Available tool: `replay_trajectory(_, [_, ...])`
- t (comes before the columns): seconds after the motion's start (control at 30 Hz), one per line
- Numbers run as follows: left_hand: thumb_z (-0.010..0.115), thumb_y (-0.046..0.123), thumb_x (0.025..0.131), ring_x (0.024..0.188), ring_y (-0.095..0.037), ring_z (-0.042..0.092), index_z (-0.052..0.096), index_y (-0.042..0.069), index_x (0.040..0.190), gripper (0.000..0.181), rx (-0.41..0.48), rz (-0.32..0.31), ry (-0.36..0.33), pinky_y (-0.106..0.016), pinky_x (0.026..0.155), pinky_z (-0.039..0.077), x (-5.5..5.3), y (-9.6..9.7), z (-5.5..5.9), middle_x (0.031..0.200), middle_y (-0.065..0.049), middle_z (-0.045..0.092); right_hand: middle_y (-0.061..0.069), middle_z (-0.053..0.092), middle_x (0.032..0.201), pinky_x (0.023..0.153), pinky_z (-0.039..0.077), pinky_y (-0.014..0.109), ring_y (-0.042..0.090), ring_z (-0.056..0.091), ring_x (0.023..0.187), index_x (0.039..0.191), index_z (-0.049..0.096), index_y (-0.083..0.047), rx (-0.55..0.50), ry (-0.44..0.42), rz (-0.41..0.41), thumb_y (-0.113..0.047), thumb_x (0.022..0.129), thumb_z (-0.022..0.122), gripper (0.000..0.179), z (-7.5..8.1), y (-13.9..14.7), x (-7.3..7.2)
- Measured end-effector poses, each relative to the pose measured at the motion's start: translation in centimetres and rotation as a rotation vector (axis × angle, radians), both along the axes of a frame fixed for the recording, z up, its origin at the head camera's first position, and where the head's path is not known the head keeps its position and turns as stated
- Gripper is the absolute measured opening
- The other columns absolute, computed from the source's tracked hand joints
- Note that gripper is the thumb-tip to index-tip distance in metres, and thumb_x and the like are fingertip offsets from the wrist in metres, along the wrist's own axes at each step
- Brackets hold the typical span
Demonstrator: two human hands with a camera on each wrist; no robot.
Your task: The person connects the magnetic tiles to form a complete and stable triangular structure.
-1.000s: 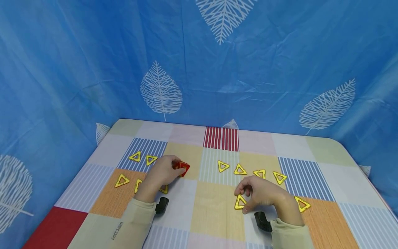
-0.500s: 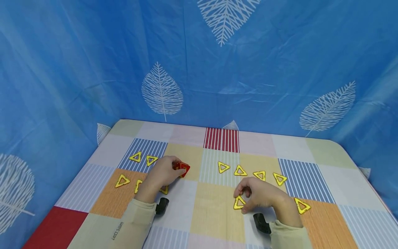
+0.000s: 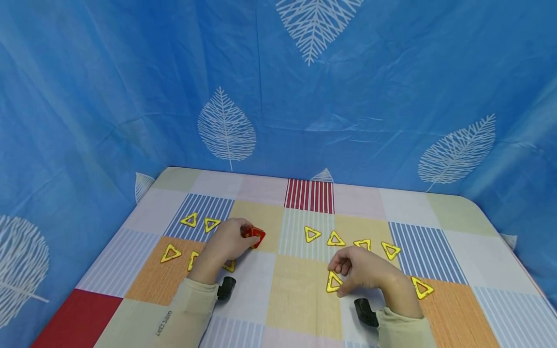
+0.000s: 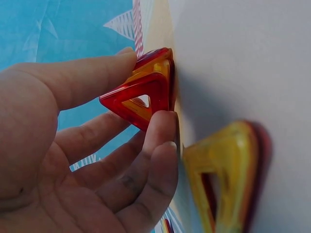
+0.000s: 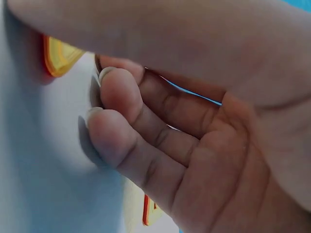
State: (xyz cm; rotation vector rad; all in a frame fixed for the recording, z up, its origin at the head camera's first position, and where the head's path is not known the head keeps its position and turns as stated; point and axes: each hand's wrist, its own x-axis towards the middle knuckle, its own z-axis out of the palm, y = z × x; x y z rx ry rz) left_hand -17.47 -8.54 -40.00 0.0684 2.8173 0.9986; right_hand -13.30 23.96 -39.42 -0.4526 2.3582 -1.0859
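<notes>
My left hand (image 3: 230, 239) grips a small build of triangular magnetic tiles (image 3: 258, 236), red outside with yellow showing through. The left wrist view has the thumb on the top of this build (image 4: 158, 82) and the fingertips under it, close to the tablecloth. Beside it stands another yellow tile (image 4: 231, 155). With thumb and index finger, my right hand (image 3: 367, 268) pinches a yellow triangular magnetic tile (image 3: 329, 282) at its corners; the other fingers curl in beneath. In the right wrist view the thumb hides most of this tile (image 5: 60, 58).
Several yellow triangular tiles lie on the left, including one on the orange patch (image 3: 165, 253), some partly behind the left arm. Others lie beyond the right hand, one at the striped patch (image 3: 306, 234), and one (image 3: 415, 288) right of the wrist. A blue curtain (image 3: 370, 96) hangs behind the table.
The yellow tile at my right hand has shifted slightly left and turned a little, with the fingers still at it. My left hand and its tiles look unchanged.
</notes>
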Motion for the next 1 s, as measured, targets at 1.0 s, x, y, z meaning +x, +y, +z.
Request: replay_trajectory(1.0, [0.080, 0.023, 0.087, 0.089, -0.024, 0.060, 0.071, 0.005, 0.116, 0.035, -0.007, 0.003, 0.007, -0.040, 0.077, 0.056, 0.0, 0.1, -0.1, 0.106, -0.010, 0.068, -0.001, 0.062, 0.078, 0.064, 0.051, 0.027, 0.010, 0.059, 0.068, 0.092, 0.068, -0.007, -0.056, 0.153, 0.101, -0.015, 0.068, 0.094, 0.036, -0.9, -7.4, 0.4])
